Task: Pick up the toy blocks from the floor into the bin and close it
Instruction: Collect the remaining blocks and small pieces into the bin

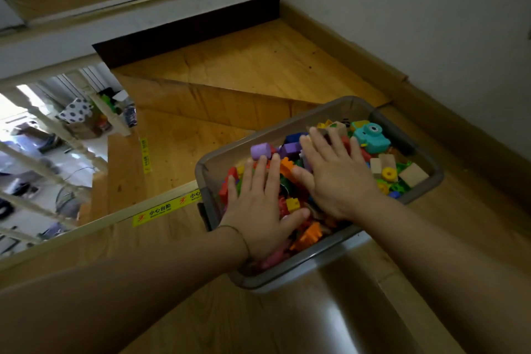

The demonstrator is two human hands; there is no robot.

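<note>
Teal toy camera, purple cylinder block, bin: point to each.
teal toy camera [372, 138], head view, on its front body.
purple cylinder block [260, 151], head view, on its curved side.
bin [204, 192], head view, on its left wall.

All we see of ourselves is two arms, bare along their whole visible length. Our left forearm [143, 282] and our right forearm [431, 253] look broad and heavy near the camera and taper toward the wrists, an effect of the wide lens. Round our left wrist runs a thin dark bracelet [241, 234], a single slim strand like a cord, showing as a fine curved line just behind our left hand [260, 213]; whether it carries a clasp or a bead we cannot tell. Our right hand [337, 181] is bare, and so is its wrist. The fingers of both hands are slender, and the nails are too blurred to describe.
</note>
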